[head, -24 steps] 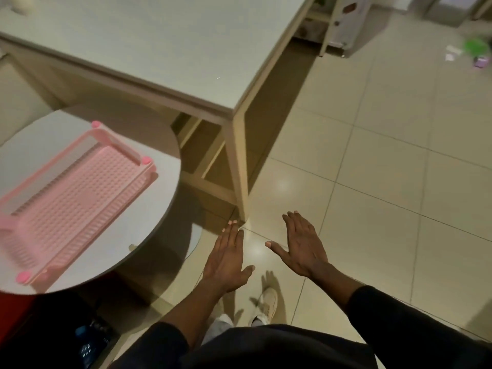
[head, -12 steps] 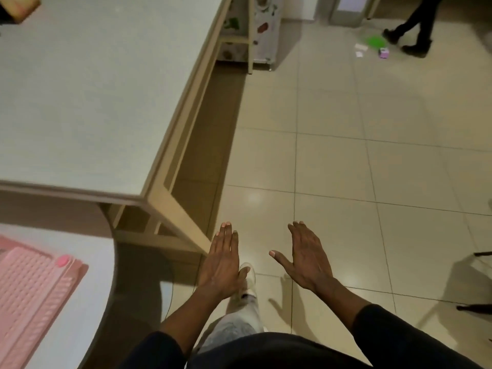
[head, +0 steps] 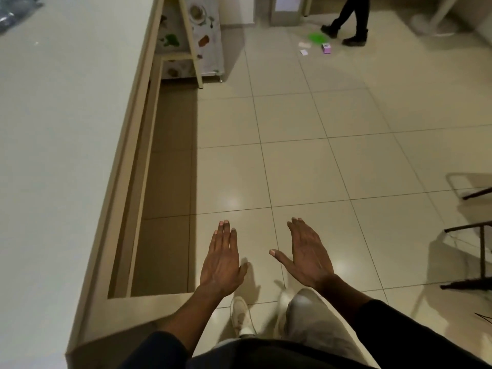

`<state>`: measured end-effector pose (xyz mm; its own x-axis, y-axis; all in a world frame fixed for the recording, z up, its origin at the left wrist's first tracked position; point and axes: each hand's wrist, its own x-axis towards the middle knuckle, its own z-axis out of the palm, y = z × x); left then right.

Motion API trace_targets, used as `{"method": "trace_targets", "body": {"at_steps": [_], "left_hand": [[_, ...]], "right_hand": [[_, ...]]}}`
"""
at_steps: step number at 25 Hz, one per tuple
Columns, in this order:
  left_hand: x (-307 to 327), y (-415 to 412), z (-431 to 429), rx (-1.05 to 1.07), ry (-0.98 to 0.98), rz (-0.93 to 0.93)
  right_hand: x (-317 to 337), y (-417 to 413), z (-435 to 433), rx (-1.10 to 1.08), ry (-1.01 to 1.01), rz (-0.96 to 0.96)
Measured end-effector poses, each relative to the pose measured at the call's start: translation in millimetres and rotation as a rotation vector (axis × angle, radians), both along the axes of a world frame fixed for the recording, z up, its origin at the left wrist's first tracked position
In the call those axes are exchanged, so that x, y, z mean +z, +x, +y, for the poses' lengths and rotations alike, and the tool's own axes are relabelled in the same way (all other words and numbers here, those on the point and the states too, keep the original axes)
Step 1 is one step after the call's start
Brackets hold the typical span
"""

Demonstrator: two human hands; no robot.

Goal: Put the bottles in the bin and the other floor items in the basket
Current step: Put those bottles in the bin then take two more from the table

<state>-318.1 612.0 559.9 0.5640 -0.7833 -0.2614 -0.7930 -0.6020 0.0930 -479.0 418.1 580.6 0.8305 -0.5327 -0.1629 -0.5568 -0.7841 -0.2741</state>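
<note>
- I see the left hand (head: 222, 258) flat, palm down, fingers straight and pressed together, holding nothing.
- Right hand (head: 308, 255) is also flat and holds nothing, fingers straight, thumb splayed out toward the left hand.
- The hands sit side by side with a gap between them, over the tiled floor (head: 292, 169), just right of the desk (head: 66, 129) corner.
- The floor clutter lies far ahead and slightly right, well apart from both hands.
- The cluster is a green item (head: 317, 37), a small pink box (head: 326, 48) just beside it on the near side, and a pale card (head: 304, 52) and a pale scrap (head: 304, 44) just to its left.
- The green item is too small in my view for me to tell what it is.
- Another person's legs (head: 351, 20), in dark trousers and shoes, stand right at that cluster on its far side.
- A patterned cabinet (head: 205, 35) stands at the desk's far end, left of the clutter.
- Dark chair legs (head: 476, 235) are at the right edge, level with the right hand.
- The wearer's white shoe (head: 241, 314) is on the floor below the left hand.
</note>
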Motion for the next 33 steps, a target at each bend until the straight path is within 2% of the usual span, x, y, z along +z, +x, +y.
{"method": "trace_targets", "body": {"at_steps": [4, 9, 14, 19, 23, 29, 33], "left_hand": [[-13, 26, -38, 0.018, 0.043, 0.009], [-14, 57, -107, 0.108, 0.078, -0.025], [1, 89, -186, 0.250, 0.053, -0.043], [12, 133, -230, 0.374, 0.058, -0.062], [11, 180, -243, 0.460, 0.084, -0.078], [0, 281, -268, 0.542, 0.125, -0.017], [4, 351, -302, 0.527, 0.086, -0.041]], "right_hand": [[-16, 27, -53, 0.009, 0.033, -0.035], [-30, 75, -141, 0.156, 0.013, -0.112], [-20, 136, -237, 0.290, 0.059, -0.148], [-11, 211, -297, 0.381, 0.069, -0.265], [-21, 278, -315, 0.424, 0.095, -0.220], [-21, 391, -336, 0.550, 0.026, -0.122], [-17, 461, -366, 0.582, 0.006, -0.110]]}}
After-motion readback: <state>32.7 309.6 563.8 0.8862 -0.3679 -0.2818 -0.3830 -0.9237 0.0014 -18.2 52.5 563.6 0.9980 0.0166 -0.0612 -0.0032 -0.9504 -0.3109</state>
